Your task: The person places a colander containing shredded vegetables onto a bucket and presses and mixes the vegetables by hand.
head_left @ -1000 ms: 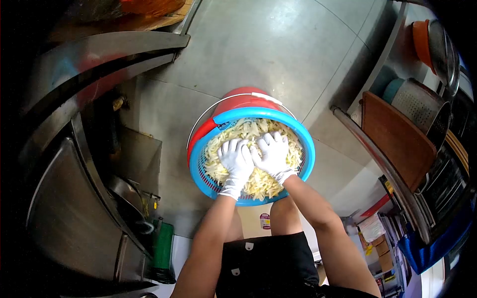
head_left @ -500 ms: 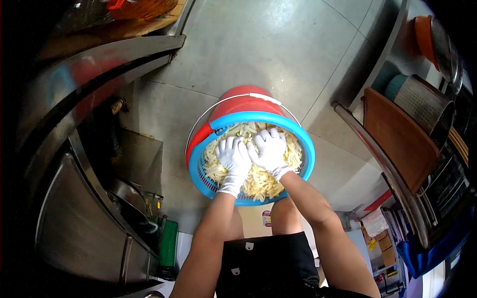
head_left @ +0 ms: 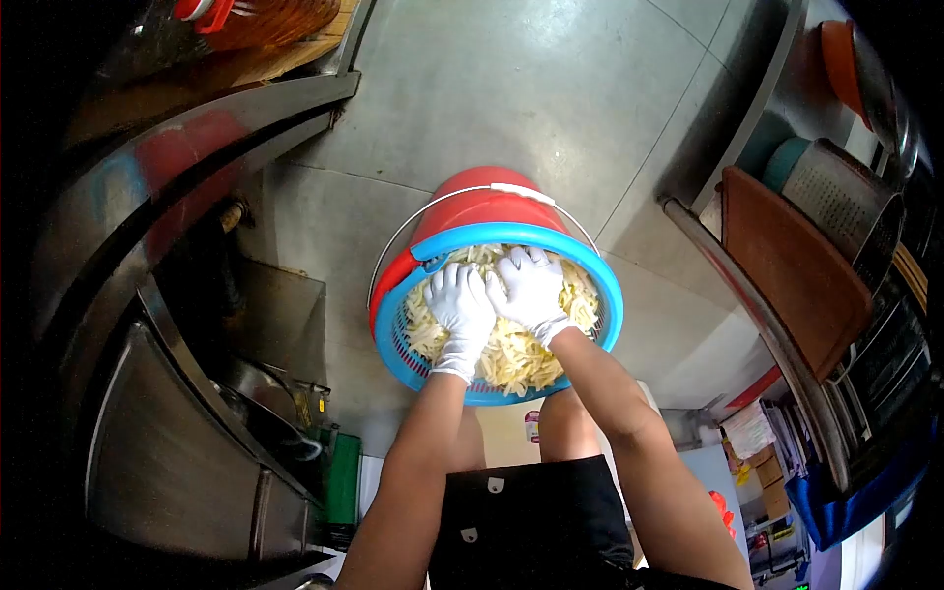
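Note:
Pale cut strips (head_left: 516,362) fill a blue perforated basket (head_left: 612,305), which rests on a red bucket (head_left: 479,202) with a wire handle and white grip. My left hand (head_left: 460,307), in a white glove, lies flat on the strips with its fingers spread. Beside it, my right hand (head_left: 531,287), also gloved in white, presses on the strips with fingers apart. The thumbs are close together near the middle of the basket. Neither hand is closed around anything.
Grey floor tiles (head_left: 462,88) lie around the bucket. Steel counters (head_left: 187,442) run along the left. At the right are a rail (head_left: 757,324), a brown tray (head_left: 787,270) and a perforated metal pan (head_left: 836,197). A green crate (head_left: 344,477) stands at the lower left.
Both hands have stayed on the strips, with only slight shifts. The view has moved a little, showing more of the red-capped container at the upper left and a red item at the lower right.

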`<action>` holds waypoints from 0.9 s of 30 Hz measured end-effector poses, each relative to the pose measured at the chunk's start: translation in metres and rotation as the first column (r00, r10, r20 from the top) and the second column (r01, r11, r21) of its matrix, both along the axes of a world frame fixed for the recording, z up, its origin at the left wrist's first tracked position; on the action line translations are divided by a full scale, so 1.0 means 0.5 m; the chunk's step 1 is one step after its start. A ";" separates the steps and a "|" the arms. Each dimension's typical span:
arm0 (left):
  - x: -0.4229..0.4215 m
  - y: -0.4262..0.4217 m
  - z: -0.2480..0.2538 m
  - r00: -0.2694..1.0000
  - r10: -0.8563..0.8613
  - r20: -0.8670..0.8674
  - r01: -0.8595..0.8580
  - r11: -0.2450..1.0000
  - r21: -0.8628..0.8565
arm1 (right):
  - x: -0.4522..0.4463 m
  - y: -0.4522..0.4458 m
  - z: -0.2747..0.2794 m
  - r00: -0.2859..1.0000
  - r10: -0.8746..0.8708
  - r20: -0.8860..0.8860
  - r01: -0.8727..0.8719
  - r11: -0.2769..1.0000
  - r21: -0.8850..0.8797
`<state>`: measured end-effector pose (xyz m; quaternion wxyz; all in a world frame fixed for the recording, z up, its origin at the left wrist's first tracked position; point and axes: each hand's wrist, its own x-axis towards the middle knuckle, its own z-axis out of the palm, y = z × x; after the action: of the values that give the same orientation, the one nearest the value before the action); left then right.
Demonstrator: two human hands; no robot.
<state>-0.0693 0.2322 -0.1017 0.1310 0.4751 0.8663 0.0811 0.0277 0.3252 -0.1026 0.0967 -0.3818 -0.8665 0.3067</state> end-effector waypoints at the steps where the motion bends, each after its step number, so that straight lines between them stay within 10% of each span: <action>1: -0.001 0.000 -0.002 1.000 -0.005 -0.004 0.005 1.000 0.003 | -0.001 0.001 0.000 1.000 -0.001 -0.002 0.001 1.000 0.004; 27: -0.025 0.021 -0.023 0.994 -0.045 -0.096 0.048 0.998 0.037 | -0.022 0.005 -0.012 0.996 0.019 0.087 -0.017 0.999 -0.030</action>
<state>-0.0819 0.2428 -0.1133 0.0822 0.5010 0.8585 0.0723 0.0168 0.3276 -0.1088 0.0502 -0.3885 -0.8687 0.3032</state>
